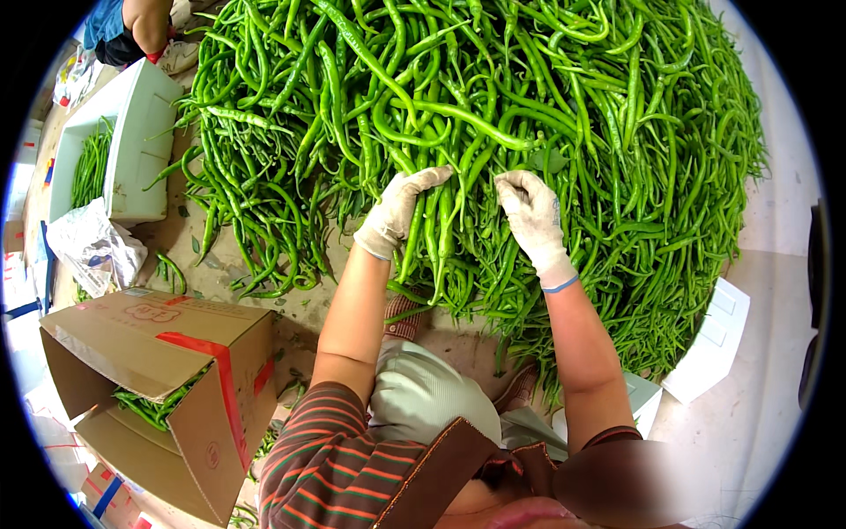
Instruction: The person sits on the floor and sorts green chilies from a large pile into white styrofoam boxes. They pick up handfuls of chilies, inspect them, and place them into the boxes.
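Reaching forward from the lower edge, both gloved hands rest on the near side of a big heap of long green chili peppers (493, 115) that covers the floor (775, 229) across the upper and middle part of the view. The left hand (401, 212), in a pale work glove, lies on the peppers with its fingers (432, 176) stretched toward the upper right, pressed onto a few upright pods; its grip looks loose and flat on them, and whether it actually clasps any pod I cannot tell. The right hand (533, 220), gloved the same way, sits just beside it to the right, with a narrow strip of peppers between the two; its fingers curl down into the pile, and again I cannot tell whether they close around a pepper or only press on it. The peppers directly under and between both hands point mostly toward the person. At lower left an open cardboard box (176, 388) with red tape stands tilted, with some green peppers showing inside. Farther up on the left a white foam box (141, 132) also holds peppers, and crumpled paper (92, 247) lies between the two boxes. Another person (132, 26) is partly in view at the top left corner.
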Motion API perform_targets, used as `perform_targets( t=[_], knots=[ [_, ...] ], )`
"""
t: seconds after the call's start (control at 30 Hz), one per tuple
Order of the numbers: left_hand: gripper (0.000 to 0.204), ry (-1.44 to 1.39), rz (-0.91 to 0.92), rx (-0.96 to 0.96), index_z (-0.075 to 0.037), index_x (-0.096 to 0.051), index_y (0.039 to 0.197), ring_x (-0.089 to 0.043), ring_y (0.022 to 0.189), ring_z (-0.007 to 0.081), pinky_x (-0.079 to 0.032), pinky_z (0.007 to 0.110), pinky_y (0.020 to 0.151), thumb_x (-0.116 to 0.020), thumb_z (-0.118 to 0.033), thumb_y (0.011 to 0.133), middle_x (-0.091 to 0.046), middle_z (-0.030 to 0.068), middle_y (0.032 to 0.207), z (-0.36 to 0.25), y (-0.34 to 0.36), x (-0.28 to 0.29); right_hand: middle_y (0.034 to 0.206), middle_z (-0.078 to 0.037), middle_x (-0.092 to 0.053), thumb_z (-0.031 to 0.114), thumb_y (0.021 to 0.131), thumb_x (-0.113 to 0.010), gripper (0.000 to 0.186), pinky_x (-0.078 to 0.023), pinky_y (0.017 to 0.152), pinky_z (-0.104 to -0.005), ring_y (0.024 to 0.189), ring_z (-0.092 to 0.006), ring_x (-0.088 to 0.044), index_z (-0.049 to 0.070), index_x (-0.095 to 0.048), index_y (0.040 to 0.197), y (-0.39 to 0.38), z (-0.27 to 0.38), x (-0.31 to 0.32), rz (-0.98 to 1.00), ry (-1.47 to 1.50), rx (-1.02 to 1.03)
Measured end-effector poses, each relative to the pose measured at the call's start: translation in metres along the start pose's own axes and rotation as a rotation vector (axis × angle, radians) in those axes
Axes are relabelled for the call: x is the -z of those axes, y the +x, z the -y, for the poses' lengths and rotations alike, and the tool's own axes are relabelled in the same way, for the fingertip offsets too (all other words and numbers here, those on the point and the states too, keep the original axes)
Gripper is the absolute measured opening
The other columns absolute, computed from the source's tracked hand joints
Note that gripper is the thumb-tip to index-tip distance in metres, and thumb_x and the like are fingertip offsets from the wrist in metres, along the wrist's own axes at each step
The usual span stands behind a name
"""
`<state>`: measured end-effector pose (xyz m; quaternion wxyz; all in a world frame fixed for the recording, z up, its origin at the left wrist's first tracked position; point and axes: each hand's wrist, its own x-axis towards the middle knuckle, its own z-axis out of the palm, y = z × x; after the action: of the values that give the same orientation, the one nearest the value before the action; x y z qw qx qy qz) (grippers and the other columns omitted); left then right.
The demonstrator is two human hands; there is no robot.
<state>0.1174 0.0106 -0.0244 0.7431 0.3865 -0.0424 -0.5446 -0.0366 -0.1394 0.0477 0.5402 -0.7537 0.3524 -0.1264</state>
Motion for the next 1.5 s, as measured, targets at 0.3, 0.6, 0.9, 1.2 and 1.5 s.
perform_targets(
  t=[0.3,0.6,0.9,1.2,1.5],
  knots=[
    [0.037,-0.083,0.002,-0.155,0.000,-0.060,0.123,-0.067,0.093,0.0245,-0.054,0.039,0.081,-0.055,-0.028,0.099,-0.069,0.0123,0.104,0.020,0.010,-0.027,0.116,-0.006,-0.066,0.026,0.090,-0.071,0.038,-0.043,0.098,-0.0287,0.105,-0.0139,-0.060,0.002,-0.064,0.118,0.017,0.033,-0.026,0.286,0.457,-0.163],
    [0.048,1.493,-0.075,-1.108,-0.018,-0.046,0.145,-0.063,0.086,0.0469,-0.051,0.052,0.084,-0.046,-0.028,0.098,-0.064,0.0274,0.107,-0.006,0.031,-0.054,0.112,-0.005,-0.066,0.022,0.083,-0.079,0.051,-0.055,0.083,-0.0332,0.098,-0.0162,-0.065,0.008,-0.057,0.128,0.047,0.053,0.012,0.465,0.607,-0.369],
    [0.055,0.699,0.627,-0.587,-0.006,-0.055,0.136,-0.060,0.115,0.0265,-0.040,0.035,0.107,-0.040,-0.047,0.103,-0.064,0.0137,0.124,-0.039,0.039,-0.037,0.094,-0.012,-0.064,0.003,0.084,-0.068,0.041,-0.056,0.065,-0.0344,0.078,-0.0205,-0.065,-0.003,-0.053,0.122,0.044,0.082,0.030,0.510,0.595,-0.402],
    [0.055,1.652,0.024,-1.064,-0.010,-0.056,0.134,-0.040,0.136,0.0349,-0.030,0.050,0.114,-0.062,-0.040,0.089,-0.047,0.0137,0.145,0.000,0.069,-0.047,0.080,-0.014,-0.065,0.008,0.080,-0.070,0.039,-0.056,0.059,-0.0315,0.067,-0.0212,-0.065,-0.006,-0.057,0.113,0.034,0.128,0.087,0.510,0.392,-0.358],
    [0.061,1.659,-0.027,-1.095,-0.007,-0.049,0.137,-0.042,0.135,0.0354,-0.029,0.052,0.113,-0.068,-0.026,0.082,-0.047,0.0156,0.143,0.009,0.075,-0.053,0.091,-0.015,-0.063,0.009,0.061,-0.074,0.078,-0.049,0.052,-0.0349,0.059,-0.0240,-0.060,-0.005,-0.046,0.133,-0.078,0.126,0.144,0.338,0.326,-0.400]
  ],
)
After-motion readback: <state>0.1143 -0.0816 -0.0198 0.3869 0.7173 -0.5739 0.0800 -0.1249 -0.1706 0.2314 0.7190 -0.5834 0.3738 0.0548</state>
